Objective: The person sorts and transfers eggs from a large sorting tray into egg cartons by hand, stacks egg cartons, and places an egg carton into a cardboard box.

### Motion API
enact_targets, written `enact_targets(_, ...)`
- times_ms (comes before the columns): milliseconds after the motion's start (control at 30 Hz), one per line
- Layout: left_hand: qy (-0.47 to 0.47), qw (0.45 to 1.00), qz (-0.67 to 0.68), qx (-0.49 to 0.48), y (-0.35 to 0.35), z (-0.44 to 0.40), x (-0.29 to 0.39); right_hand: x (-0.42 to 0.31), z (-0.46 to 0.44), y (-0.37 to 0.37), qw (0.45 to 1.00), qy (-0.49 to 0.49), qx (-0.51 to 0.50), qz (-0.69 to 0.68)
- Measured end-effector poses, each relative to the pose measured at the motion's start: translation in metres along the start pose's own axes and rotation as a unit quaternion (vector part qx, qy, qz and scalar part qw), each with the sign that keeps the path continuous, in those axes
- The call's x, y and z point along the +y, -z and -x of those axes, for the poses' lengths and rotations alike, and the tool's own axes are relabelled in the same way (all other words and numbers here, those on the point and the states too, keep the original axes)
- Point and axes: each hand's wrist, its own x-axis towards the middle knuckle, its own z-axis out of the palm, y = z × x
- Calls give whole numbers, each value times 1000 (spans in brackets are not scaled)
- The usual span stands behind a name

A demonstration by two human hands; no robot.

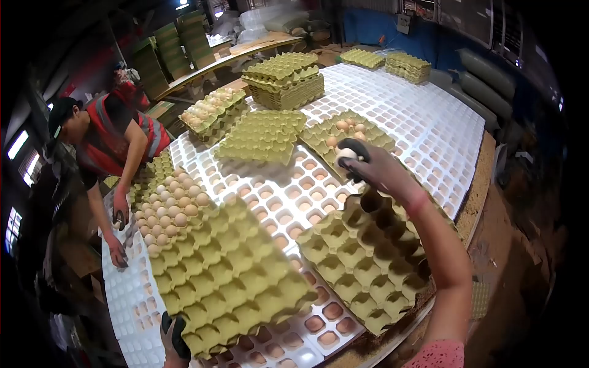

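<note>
My right hand (383,168), in a dark glove, is closed around a pale egg (347,154). It hovers over a yellow-green egg tray (319,136) with several brown eggs (350,127) at its far end. At the lower left, my gloved left hand (176,338) grips the near corner of another egg tray (233,276), which looks raised above the white surface and is slightly blurred. Below my right arm lies a third egg tray (362,264); its visible cups hold no eggs. Beneath these, a white panel (273,205) has eggs in many of its openings.
On the left, a co-worker (113,135) in a red vest reaches down beside a tray filled with eggs (175,205). A stack of egg trays (285,86) stands at the back, with a tilted tray (261,138) in front. The table's wooden edge (481,178) runs along the right.
</note>
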Motion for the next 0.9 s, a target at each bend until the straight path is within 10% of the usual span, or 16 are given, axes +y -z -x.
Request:
enact_targets(100,58,984,-49,164,56,24,-28,81,-136,-30,944,-92,-93,303)
enact_targets(167,53,991,-46,114,35,43,3,98,-167,-40,941,-269,-47,200)
enact_targets(400,85,982,72,153,35,45,2,112,-198,-46,932,-236,247,120)
enact_targets(500,45,988,23,146,0,16,23,48,-163,-51,966,118,230,-18)
enact_targets(533,-71,968,-221,91,18,6,-16,0,-121,-56,957,200,207,-31)
enact_targets(567,-88,991,68,72,-40,-13,25,-46,-76,-61,923,343,170,-39)
enact_targets(633,-153,968,-194,47,-48,-32,2,-109,22,-52,832,525,102,148)
enact_targets(767,84,965,220,-117,-169,-7,49,-139,150,-52,837,340,-5,428)
enact_targets(900,-173,957,28,-229,-247,52,40,-117,207,-19,847,158,61,503)
